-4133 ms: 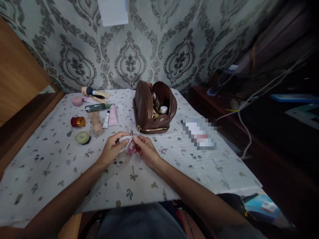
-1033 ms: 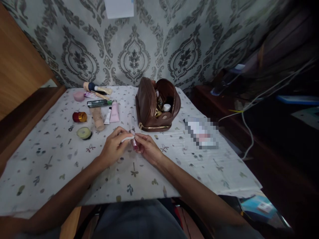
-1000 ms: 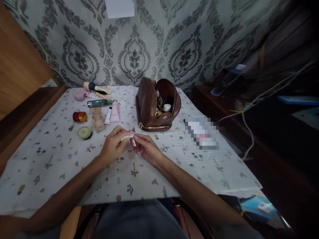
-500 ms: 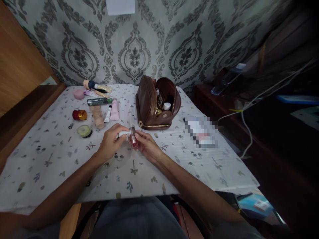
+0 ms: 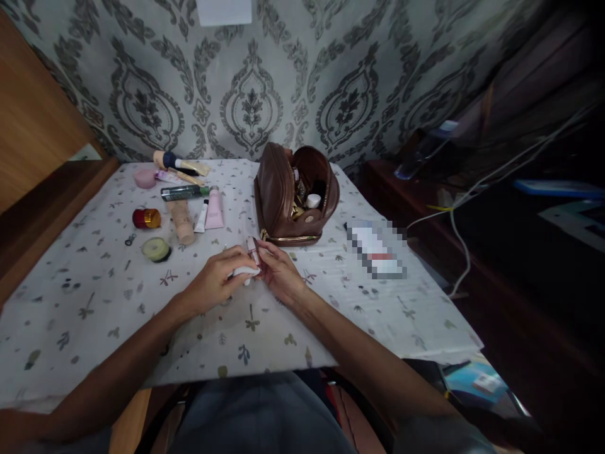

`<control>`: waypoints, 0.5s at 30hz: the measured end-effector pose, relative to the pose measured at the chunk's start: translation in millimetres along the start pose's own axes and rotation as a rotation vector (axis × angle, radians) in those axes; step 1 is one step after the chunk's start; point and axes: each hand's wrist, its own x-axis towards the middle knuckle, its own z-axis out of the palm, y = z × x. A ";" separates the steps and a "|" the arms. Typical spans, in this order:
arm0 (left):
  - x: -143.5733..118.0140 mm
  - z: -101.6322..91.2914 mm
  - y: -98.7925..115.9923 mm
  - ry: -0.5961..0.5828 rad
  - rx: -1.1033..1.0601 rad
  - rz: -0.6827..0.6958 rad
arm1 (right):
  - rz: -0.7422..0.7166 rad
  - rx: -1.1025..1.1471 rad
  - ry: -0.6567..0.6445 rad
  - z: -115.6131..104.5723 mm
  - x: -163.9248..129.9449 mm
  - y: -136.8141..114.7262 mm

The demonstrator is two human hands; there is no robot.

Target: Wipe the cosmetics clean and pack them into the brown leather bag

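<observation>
In my right hand [image 5: 282, 275] is a small clear-and-pink tube that looks like a lip gloss [image 5: 253, 248], gripped between thumb and fingers. My left hand [image 5: 215, 279] pinches a folded white wipe [image 5: 244, 271] and presses it against the lower part of the tube. Fingers and wipe hide much of that lower end. Just beyond both hands stands an unzipped brown makeup bag [image 5: 274, 195], with a white-capped jar [image 5: 313, 201] and other small items inside.
Left of the bag lie a pink tube [image 5: 214, 209], a small white tube [image 5: 201, 217], a beige tube [image 5: 182, 224], a green bottle [image 5: 182, 192], a red-and-gold jar [image 5: 146, 218] and a pale green round container [image 5: 155, 249]. A pixelated flat object [image 5: 377, 249] lies at right.
The wipe has moved from the tube's upper part down to its lower part. The tube's red section, visible before, is now mostly covered. The camera view has shifted slightly.
</observation>
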 end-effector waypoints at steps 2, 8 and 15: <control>0.2 0.1 -0.5 0.005 0.000 0.002 | -0.003 -0.023 -0.007 0.6 -0.7 -0.1; 0.3 -0.6 -3.4 0.034 0.008 -0.037 | -0.017 -0.145 -0.059 3.3 -4.5 -2.1; 1.3 -8.3 -13.4 0.206 0.155 -0.162 | 0.068 -0.205 -0.115 6.6 -9.2 -4.9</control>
